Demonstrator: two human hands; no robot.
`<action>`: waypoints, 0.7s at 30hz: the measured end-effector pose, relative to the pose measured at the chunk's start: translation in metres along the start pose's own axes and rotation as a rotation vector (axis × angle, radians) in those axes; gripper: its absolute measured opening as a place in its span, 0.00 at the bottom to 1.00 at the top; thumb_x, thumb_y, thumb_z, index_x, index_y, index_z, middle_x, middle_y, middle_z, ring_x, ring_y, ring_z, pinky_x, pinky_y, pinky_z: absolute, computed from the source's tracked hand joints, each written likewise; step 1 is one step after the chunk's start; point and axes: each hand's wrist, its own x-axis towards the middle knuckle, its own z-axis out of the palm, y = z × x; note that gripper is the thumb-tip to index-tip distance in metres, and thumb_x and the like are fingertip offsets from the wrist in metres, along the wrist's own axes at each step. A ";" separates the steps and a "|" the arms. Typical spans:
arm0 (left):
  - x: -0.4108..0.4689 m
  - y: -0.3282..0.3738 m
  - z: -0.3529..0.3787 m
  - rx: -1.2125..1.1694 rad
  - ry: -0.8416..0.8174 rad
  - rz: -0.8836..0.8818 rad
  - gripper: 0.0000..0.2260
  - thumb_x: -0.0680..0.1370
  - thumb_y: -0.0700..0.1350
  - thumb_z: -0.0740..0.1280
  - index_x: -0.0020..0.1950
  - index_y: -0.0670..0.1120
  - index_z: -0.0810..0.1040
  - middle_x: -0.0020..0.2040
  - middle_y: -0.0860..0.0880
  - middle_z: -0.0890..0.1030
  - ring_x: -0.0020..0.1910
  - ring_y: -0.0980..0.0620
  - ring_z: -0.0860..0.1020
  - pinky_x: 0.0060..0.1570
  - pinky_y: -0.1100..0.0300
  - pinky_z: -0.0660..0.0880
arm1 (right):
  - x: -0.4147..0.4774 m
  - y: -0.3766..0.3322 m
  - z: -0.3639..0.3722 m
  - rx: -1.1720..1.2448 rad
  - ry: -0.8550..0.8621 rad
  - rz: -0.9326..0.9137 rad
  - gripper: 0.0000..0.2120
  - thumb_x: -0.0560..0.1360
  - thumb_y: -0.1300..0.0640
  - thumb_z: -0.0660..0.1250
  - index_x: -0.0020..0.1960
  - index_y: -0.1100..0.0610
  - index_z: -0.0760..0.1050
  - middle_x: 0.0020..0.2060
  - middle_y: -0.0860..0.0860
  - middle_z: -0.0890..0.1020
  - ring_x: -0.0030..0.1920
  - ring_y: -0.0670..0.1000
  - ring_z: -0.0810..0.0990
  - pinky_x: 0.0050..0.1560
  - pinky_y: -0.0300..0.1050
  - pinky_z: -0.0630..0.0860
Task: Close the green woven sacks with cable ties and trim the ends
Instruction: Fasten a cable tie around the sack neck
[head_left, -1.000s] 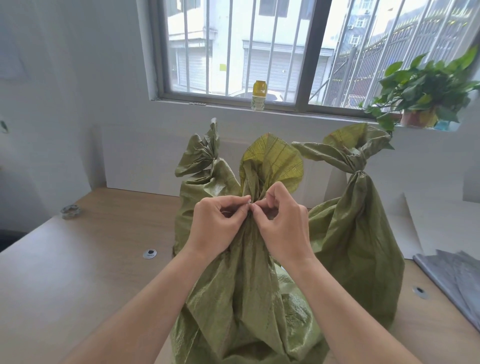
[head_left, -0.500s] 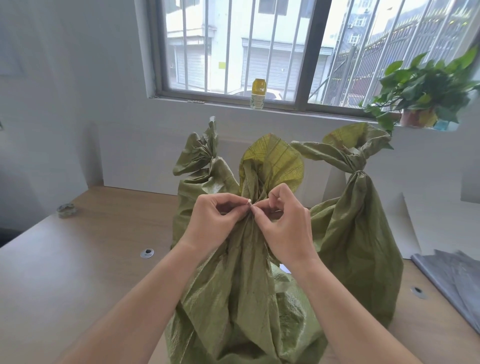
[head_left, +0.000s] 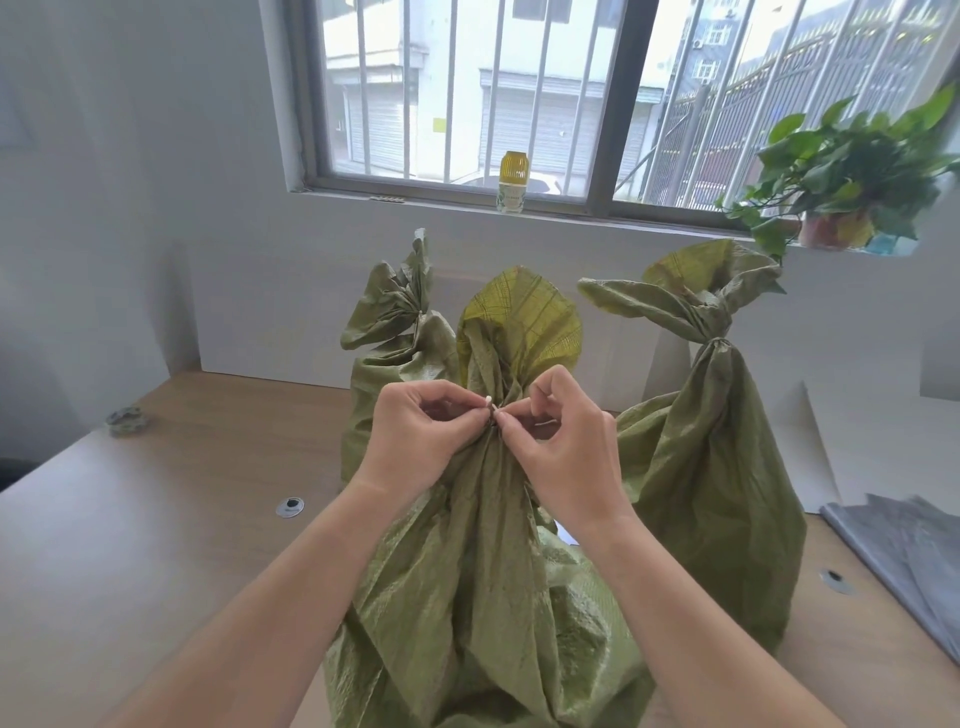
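Note:
Three green woven sacks stand on the wooden table. The nearest sack (head_left: 483, 582) has its neck bunched, with a flared yellow-green top above. My left hand (head_left: 421, 431) and my right hand (head_left: 561, 441) meet at that neck, each pinching an end of a thin white cable tie (head_left: 491, 402) wrapped around it. Most of the tie is hidden by fabric and fingers. Behind it, the left sack (head_left: 389, 322) and the right sack (head_left: 711, 467) stand with their necks cinched.
The wooden table (head_left: 156, 545) has round cable grommets (head_left: 290, 506). A small grey clump (head_left: 126, 420) lies at the far left. Grey fabric (head_left: 909, 551) lies at the right edge. On the windowsill stand a yellow bottle (head_left: 513, 182) and a potted plant (head_left: 841, 182).
Both hands stay at the neck of the nearest sack. The fingertips have shifted slightly on the cable tie, and the view has drifted a little.

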 end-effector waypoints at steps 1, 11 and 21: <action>0.000 -0.001 0.000 0.027 -0.005 0.022 0.03 0.73 0.35 0.79 0.44 0.42 0.89 0.37 0.46 0.88 0.37 0.51 0.85 0.42 0.57 0.82 | 0.001 0.000 0.000 -0.007 0.000 -0.002 0.18 0.76 0.62 0.76 0.42 0.51 0.66 0.38 0.50 0.86 0.40 0.47 0.87 0.44 0.47 0.84; -0.002 -0.005 0.005 0.161 0.018 0.148 0.04 0.74 0.36 0.79 0.45 0.45 0.90 0.37 0.52 0.88 0.38 0.55 0.86 0.44 0.61 0.82 | 0.002 -0.001 0.002 -0.051 0.008 0.005 0.20 0.75 0.62 0.76 0.39 0.50 0.64 0.35 0.48 0.85 0.37 0.47 0.85 0.41 0.47 0.82; -0.005 -0.008 0.008 0.157 0.052 0.160 0.04 0.74 0.37 0.79 0.45 0.46 0.90 0.37 0.53 0.88 0.38 0.55 0.86 0.44 0.60 0.82 | 0.002 -0.001 0.000 -0.069 -0.018 0.035 0.19 0.74 0.61 0.76 0.38 0.51 0.65 0.33 0.47 0.84 0.37 0.50 0.84 0.42 0.52 0.82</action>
